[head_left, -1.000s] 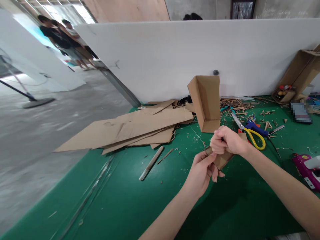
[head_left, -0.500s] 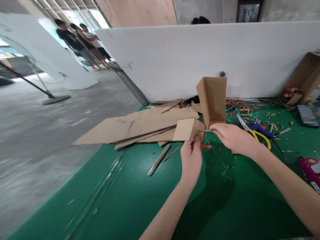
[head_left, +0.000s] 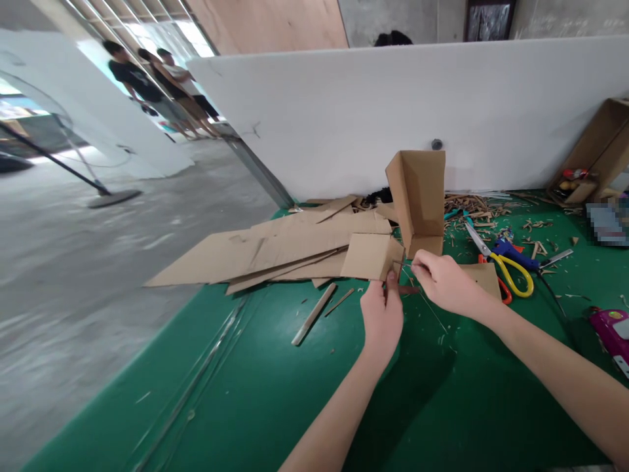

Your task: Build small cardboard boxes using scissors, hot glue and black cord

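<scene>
My left hand (head_left: 383,314) is closed on a small folded cardboard box (head_left: 366,255), thumb on its right side and the other fingers partly hidden. My right hand (head_left: 437,278) pinches a thin metal rod (head_left: 403,265), whose tip meets the box's right side; whether it goes in I cannot tell. Just behind stands a taller folded cardboard piece (head_left: 425,196), upright. Under my right wrist lies a flat cardboard piece (head_left: 484,278) with small dark holes. Scissors with yellow handles (head_left: 514,275) rest to the right of it.
Cardboard sheets (head_left: 275,246) are stacked at the left on the green table (head_left: 275,393). Cardboard scraps (head_left: 484,213), a blue-handled tool (head_left: 515,254) and a magenta tool (head_left: 609,334) lie right. A white partition (head_left: 344,124) rises behind; several people (head_left: 157,85) stand far left.
My right hand has drawn slightly right and down from the box, still pinching the rod. The left hand and box have shifted a little right. More of the holed cardboard now shows.
</scene>
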{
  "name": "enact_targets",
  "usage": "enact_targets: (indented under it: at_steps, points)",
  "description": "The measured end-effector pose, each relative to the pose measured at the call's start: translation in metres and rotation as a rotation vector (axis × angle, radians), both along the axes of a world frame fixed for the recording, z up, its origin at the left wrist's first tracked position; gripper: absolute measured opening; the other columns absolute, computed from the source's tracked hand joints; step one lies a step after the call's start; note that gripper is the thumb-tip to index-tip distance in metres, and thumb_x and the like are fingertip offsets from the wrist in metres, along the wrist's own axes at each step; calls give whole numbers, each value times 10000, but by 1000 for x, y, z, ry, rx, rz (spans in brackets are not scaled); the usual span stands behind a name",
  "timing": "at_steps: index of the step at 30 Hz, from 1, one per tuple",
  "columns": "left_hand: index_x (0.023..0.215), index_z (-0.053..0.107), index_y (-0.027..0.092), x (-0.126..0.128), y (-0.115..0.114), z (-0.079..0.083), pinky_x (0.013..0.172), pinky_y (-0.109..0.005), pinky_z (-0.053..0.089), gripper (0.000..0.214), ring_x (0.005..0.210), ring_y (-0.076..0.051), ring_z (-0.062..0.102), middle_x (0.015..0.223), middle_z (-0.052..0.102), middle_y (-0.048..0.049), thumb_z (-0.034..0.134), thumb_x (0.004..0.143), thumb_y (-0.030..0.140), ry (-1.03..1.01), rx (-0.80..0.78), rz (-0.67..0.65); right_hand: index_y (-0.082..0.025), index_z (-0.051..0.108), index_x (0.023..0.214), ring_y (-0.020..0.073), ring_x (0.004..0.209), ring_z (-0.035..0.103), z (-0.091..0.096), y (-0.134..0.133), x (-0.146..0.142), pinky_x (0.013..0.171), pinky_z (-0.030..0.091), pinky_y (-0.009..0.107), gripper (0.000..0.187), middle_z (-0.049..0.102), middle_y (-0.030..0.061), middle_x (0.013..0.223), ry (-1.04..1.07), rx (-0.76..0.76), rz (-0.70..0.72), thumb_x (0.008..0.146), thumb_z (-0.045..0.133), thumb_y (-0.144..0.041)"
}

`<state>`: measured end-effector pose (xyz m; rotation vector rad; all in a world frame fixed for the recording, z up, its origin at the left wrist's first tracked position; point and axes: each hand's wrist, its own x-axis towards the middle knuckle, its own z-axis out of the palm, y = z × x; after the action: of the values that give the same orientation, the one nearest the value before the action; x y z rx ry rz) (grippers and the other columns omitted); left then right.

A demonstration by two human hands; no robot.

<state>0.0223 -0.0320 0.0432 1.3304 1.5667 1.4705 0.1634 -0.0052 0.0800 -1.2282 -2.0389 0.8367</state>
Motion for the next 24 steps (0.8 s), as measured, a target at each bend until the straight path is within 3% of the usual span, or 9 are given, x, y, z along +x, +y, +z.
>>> enact_targets:
  at_steps: [2,5,7,8,10,13,15,20,24]
  points:
    - [677,652,207,1,-1,0,588,-273,343,247,522,-177,488,553,632,-17,567,902,267,96,28,3,-216,446,757,91,479,355,3,2,-2,476,248,236,202,410,-57,576,222,-234,-37,958,456,-235]
    - [679,645,217,2,-2,0,577,-275,348,201,492,-179,487,519,612,-5,605,872,256,85,37,7,-231,407,767,59,393,196,4,3,-4,405,140,205,193,252,-126,524,534,-681,-46,939,486,-263]
    - [665,632,218,2,-2,0,599,-276,368,195,522,-191,532,542,636,-17,622,857,244,72,44,18,-235,388,773,47,384,155,2,4,-5,390,112,192,200,245,-138,532,638,-805,-23,934,499,-277]
    - [661,632,218,2,-2,-1,613,-278,378,195,538,-198,550,544,641,-23,625,855,238,75,46,22,-234,388,770,47,384,159,0,5,-4,388,116,192,202,259,-135,535,635,-777,-26,933,500,-277]
    - [662,642,219,3,-2,-2,624,-279,392,188,556,-209,572,541,641,-30,631,849,226,95,39,15,-229,410,767,59,401,241,-5,6,-3,399,177,198,190,327,-108,546,531,-574,-24,935,492,-259]
    - [704,673,218,8,-5,-1,629,-276,415,140,595,-220,622,605,676,-46,637,838,197,109,28,-39,-218,458,802,107,517,437,-9,7,0,494,307,228,139,509,-26,639,221,-161,37,939,453,-195]
    - [792,703,218,11,-7,2,635,-273,436,81,641,-226,668,702,718,-60,642,835,189,70,22,-98,-211,486,877,137,586,497,-6,7,4,545,325,247,108,592,26,732,3,-4,65,957,418,-186]
    - [875,693,220,11,-8,5,591,-263,438,70,632,-221,692,741,737,-59,624,864,225,34,6,-132,-187,500,1055,165,582,489,2,3,4,534,274,271,177,635,86,790,-255,47,42,999,337,-227]
    - [809,647,218,7,-4,-3,552,-269,412,129,497,-208,636,542,673,-30,577,905,268,131,-36,-116,-202,490,984,158,544,427,-5,0,-2,519,269,278,148,593,61,731,-198,-37,-22,982,349,-245]
